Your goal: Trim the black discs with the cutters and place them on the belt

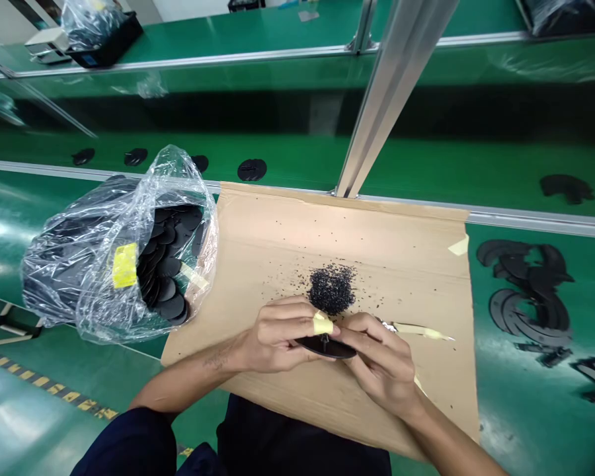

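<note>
Between both hands, above the cardboard sheet (pixel 268 264), is a thin round black disc (pixel 330 348), seen nearly edge-on. My left hand (pixel 282 334) is closed on its left side, with pale yellow tape wrapped on a fingertip. On its right side my right hand (pixel 379 357) also grips it, fingers bent over the top. A small dark part stands up at the disc's middle; fingers partly hide it. Just beyond the hands lies a pile of tiny black pieces (pixel 332 289), with loose bits scattered around it.
On the left a clear plastic bag (pixel 94 264) lies open, full of black discs (pixel 166 287). Black curved parts (pixel 530 291) lie at the right. A metal post (pixel 391 99) rises behind the cardboard. Single discs (pixel 252 170) sit on the green surface beyond.
</note>
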`<action>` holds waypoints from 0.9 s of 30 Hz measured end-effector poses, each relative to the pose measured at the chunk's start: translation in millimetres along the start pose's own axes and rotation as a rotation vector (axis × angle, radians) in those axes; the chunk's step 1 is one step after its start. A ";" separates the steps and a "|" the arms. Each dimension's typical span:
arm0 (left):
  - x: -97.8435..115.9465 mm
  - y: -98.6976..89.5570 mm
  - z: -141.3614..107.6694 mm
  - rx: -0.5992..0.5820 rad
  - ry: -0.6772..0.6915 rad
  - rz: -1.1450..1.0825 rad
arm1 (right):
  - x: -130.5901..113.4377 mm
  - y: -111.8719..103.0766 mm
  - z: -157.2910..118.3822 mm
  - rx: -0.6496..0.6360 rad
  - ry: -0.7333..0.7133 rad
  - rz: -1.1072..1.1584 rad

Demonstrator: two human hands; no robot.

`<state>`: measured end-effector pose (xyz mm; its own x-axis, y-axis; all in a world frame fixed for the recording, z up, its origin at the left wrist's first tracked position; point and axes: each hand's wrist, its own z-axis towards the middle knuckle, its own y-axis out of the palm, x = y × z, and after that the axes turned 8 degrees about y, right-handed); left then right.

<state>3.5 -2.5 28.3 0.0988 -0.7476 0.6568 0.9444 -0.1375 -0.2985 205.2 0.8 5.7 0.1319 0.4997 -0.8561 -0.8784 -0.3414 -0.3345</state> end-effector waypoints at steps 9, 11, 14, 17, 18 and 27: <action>-0.5 -1.0 -2.7 -0.032 -0.017 0.029 | -2.2 0.5 -2.0 0.034 0.029 -0.010; -0.9 0.2 -5.4 -0.028 -0.042 0.025 | -1.1 0.7 -1.9 0.038 0.033 0.015; -1.9 -0.1 -7.8 -0.034 -0.093 -0.063 | -0.2 -0.2 -0.2 0.043 0.072 0.081; -2.5 -3.7 -7.1 -0.057 -0.265 -0.278 | -2.5 -1.7 3.7 0.040 0.144 0.185; -2.6 -4.9 -6.7 -0.063 -0.344 -0.354 | -3.8 -2.1 5.3 0.029 0.169 0.217; -1.3 -3.5 -7.9 -0.024 -0.554 -0.522 | -7.0 -2.8 9.4 0.033 0.234 0.282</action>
<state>-2.4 -6.2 23.1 -0.2098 -0.1471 0.9666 0.9053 -0.4027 0.1352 202.4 5.7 16.4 -0.0199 0.1929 -0.9810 -0.9089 -0.4124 -0.0627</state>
